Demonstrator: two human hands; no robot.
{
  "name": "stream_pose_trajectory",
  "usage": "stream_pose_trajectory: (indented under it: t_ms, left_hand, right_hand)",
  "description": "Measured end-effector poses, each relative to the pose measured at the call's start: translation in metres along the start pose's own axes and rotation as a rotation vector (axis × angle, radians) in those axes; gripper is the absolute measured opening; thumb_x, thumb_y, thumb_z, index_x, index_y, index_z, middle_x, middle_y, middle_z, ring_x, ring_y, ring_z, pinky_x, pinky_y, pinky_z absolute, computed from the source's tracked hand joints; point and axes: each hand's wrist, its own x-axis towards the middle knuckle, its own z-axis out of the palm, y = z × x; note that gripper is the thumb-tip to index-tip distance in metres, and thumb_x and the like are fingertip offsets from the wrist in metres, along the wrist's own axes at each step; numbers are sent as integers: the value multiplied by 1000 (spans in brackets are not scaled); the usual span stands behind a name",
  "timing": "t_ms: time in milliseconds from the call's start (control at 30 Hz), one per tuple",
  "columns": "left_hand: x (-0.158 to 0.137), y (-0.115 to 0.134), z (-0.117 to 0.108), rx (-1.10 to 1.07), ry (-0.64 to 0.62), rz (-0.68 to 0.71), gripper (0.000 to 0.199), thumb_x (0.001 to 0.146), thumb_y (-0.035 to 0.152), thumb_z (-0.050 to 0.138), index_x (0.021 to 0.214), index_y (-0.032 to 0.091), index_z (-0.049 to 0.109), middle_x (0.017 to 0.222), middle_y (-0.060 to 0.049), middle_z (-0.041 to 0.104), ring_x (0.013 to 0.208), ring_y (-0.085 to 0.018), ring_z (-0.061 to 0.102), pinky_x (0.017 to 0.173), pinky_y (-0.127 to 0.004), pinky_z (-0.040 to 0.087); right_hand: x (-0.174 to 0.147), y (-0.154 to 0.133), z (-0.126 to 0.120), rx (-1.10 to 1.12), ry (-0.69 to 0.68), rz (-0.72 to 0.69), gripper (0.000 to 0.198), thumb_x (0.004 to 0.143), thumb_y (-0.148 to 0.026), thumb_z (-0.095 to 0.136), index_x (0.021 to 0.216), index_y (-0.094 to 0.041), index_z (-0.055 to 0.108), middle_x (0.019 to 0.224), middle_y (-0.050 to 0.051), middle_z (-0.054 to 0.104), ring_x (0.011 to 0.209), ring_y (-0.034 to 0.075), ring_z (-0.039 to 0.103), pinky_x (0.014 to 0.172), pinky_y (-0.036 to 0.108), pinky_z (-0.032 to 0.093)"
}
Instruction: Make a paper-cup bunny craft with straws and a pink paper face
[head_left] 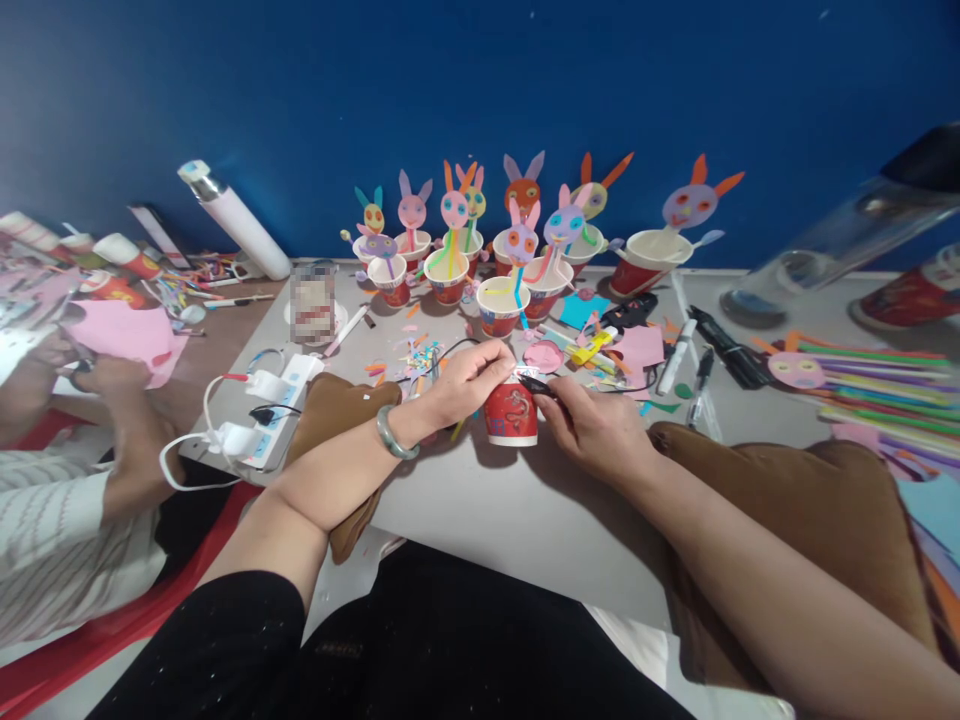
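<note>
In front of me on the table stands a red paper cup (512,415) with a pale dragon print. My left hand (476,378), a green bangle on its wrist, is closed on the cup's upper edge, thumb and fingers together. From the other side, my right hand (592,425) pinches a black pen-like tool (534,385). Its tip points at the upper part of the cup, close to my left fingertips. Whether the tip touches the cup, I cannot tell. Just behind lie a pink paper disc (544,356) and a yellow tool (594,348).
Several finished cups with paper rabbit heads (454,210) line the blue wall. A power strip (289,405) and brown cushions (780,530) flank my arms. Paper scraps, markers (677,355) and coloured strips (885,385) lie about. At left, another person's hands hold pink paper (124,340).
</note>
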Motion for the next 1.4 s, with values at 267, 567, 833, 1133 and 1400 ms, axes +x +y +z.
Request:
stream_pose_trajectory:
  t_ms: [267, 567, 833, 1133, 1400]
  left_hand:
    - [0, 5, -3, -7, -47, -49, 33, 93, 44, 47, 72, 19, 47, 72, 1, 46, 70, -13, 43, 68, -27, 39]
    - [-1, 8, -2, -25, -52, -83, 31, 89, 42, 48, 69, 19, 45, 69, 2, 44, 67, -12, 40, 65, -26, 37]
    - [-2, 4, -2, -70, -61, -125, 30, 87, 42, 51, 70, 18, 46, 69, 2, 44, 67, -12, 40, 64, -24, 35]
    - [-2, 8, 0, -118, -48, -166, 29, 84, 41, 53, 67, 18, 46, 65, 3, 42, 62, -11, 37, 61, -25, 34]
    - [-3, 6, 2, -164, -41, -194, 32, 83, 44, 54, 66, 18, 45, 63, 3, 41, 60, -11, 35, 58, -24, 32]
  right_hand:
    - [0, 0, -2, 50, -18, -57, 43, 104, -40, 30, 90, -16, 63, 62, 4, 60, 52, 15, 49, 52, 27, 24]
    - [0, -1, -5, 74, -47, -71, 45, 106, -41, 27, 92, -16, 62, 67, 4, 63, 56, 14, 53, 54, 26, 27]
    - [-1, -3, -4, 155, -101, -52, 41, 106, -40, 28, 94, -17, 60, 70, 3, 62, 58, 14, 51, 56, 26, 26]
    - [-2, 0, 2, 270, -110, -70, 36, 106, -41, 30, 94, -19, 56, 73, 4, 62, 61, 15, 50, 59, 26, 30]
    - [-2, -1, 5, 271, -84, -81, 36, 107, -40, 29, 93, -19, 55, 74, 3, 61, 61, 14, 49, 59, 26, 29]
